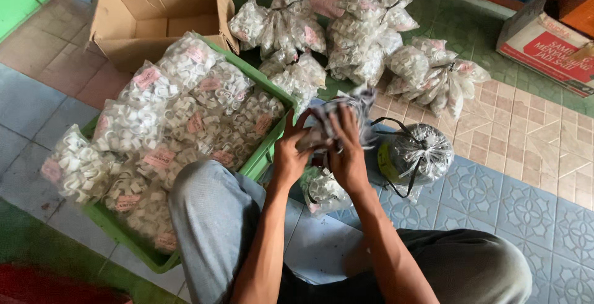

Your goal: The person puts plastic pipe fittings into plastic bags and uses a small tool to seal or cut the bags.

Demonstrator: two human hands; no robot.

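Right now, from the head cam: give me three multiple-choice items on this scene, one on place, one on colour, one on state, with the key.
1. Where is the green crate relative to the person's hands?
A. To their left
B. To their right
C. Behind the cardboard box

2. What colour are the small labels on the bags in the crate?
A. Blue
B. Pink
C. Black

3. What state is the cardboard box in?
A. Taped shut
B. Crushed flat
C. Open, flaps up

Key:
1 A: the crate sits beside the raised knee, left of the left hand and right hand.
2 B: pink tags show on the bags of white pieces in the crate.
3 C: the flaps stand apart and the bare inside shows.

Both hands grip one small clear bag between them.
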